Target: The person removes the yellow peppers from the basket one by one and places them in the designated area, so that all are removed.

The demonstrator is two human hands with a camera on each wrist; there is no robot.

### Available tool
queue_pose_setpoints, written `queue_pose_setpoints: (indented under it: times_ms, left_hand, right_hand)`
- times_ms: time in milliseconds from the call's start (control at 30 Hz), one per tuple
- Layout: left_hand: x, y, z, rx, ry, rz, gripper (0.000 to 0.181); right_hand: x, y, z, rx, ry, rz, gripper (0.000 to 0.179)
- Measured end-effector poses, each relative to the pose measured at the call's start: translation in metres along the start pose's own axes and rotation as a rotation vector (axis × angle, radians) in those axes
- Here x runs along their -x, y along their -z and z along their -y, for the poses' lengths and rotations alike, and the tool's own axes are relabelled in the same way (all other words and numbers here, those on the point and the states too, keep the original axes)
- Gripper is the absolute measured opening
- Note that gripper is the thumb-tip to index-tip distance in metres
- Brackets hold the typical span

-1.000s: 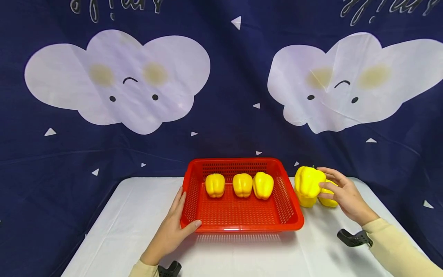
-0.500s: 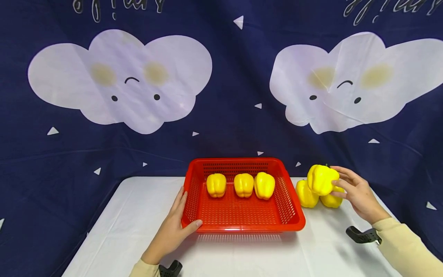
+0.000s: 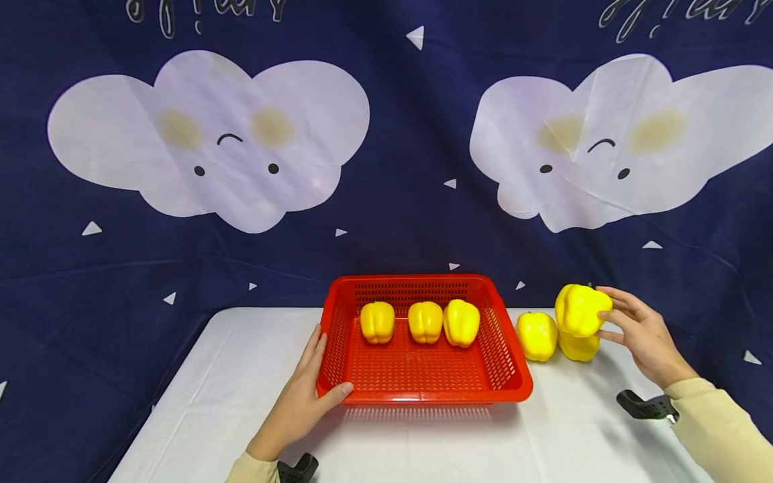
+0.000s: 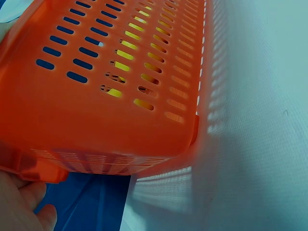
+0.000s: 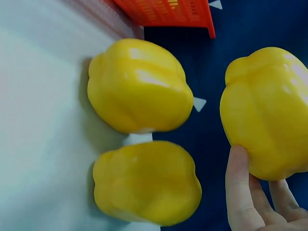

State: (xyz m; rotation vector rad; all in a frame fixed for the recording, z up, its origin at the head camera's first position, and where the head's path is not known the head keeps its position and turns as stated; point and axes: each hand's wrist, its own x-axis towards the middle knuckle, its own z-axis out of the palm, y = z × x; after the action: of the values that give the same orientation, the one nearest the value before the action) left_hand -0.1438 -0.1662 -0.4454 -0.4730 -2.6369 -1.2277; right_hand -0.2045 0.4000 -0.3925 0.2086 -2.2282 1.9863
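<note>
My right hand [image 3: 646,339] pinches a yellow bell pepper [image 3: 581,310] by its right side, raised in front of another yellow bell pepper [image 3: 578,347]. In the right wrist view, fingers [image 5: 238,185] touch the lower edge of the held pepper [image 5: 267,110]. A further yellow pepper [image 3: 536,337] sits on the table, close to the right side of the red basket [image 3: 417,397]. At the basket's front left corner, my left hand [image 3: 296,402] holds the rim, its thumb over the front edge and its fingers along the left side.
Three yellow bell peppers, one of them leftmost [image 3: 377,323], lie inside the basket towards its back. The basket stands on a white-covered table [image 3: 199,402]. Directly behind hangs a dark blue cloth [image 3: 417,147] with cloud prints.
My right hand has carried the held pepper rightward, away from the basket, uncovering the pepper nearest the basket and overlapping the farther one. The left hand stays on the basket.
</note>
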Motion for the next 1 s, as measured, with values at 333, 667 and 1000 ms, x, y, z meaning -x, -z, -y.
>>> queue_pose_setpoints:
  times_ms: [333,667,1000]
  left_hand:
    - [0.000,0.000,0.001,-0.002,0.002,0.001,0.097]
    - [0.000,0.000,-0.001,0.008,0.008,0.004,0.097]
    - [-0.001,0.001,-0.001,0.008,0.008,0.004,0.097]
  right_hand:
    - [-0.002,0.015,-0.004,0.051,-0.031,-0.035,0.050]
    - [-0.002,0.030,-0.009,0.048,-0.044,-0.065,0.049]
    - [0.001,0.041,-0.015,0.047,-0.068,-0.106,0.052]
